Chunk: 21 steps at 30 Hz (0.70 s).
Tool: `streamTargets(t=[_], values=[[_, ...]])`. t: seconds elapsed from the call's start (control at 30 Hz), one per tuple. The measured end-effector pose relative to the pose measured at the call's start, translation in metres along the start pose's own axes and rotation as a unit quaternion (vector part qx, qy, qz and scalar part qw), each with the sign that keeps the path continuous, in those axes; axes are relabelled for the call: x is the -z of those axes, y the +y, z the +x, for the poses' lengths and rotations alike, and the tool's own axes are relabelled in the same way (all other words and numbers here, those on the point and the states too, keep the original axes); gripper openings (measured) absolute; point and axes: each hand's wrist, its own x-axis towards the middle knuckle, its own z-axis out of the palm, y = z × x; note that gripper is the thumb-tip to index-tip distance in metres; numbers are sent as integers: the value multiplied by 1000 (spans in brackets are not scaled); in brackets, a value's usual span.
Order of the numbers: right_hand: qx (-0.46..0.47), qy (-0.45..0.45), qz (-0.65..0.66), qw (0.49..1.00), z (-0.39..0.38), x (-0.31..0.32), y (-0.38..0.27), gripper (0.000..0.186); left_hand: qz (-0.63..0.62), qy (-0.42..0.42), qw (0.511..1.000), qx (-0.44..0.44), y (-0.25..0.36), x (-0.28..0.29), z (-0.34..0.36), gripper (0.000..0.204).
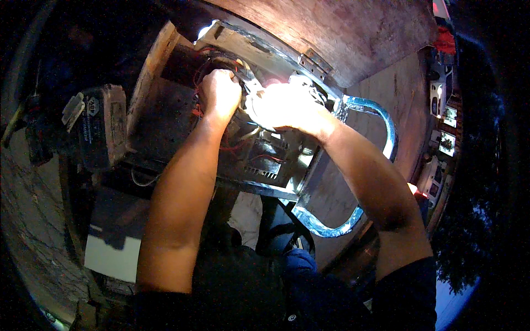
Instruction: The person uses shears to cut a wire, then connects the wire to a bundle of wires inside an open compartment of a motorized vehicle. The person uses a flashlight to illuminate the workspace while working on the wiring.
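Inside an open, grimy metal box [143,83], my left hand [220,94] is closed at a bundle of red and dark wires [210,52]; what its fingers hold is hidden. Beside it on the right, my right hand [284,107] is washed out by bright light, over pale cables [248,71]; its fingers and anything in them cannot be made out. Below the hands, a metal part with slots [265,154] and loose red wires lies in the box.
A dusty battery case [102,124] hangs at the left, above a white panel [110,254]. A raised rusty panel [364,33] is hinged at the top. Tubular metal loops [389,132] stick out on the right, with pavement and parked cars [436,83] beyond.
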Motion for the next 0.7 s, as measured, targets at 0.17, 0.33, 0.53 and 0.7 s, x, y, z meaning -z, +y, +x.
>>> streamTargets(t=[0.17,0.33,0.53,0.7], values=[[159,73,-87,981,-7,-9,12,23,7,-16,1000,21,2,4,-1,16],[156,85,-77,981,-5,-28,20,22,-2,-11,1000,15,2,-1,-1,18],[68,23,53,996,-7,-5,6,30,-28,25,999,19,-5,-7,1,22],[8,20,118,993,-10,8,-5,38,-47,37,998,1,-4,-6,0,22]])
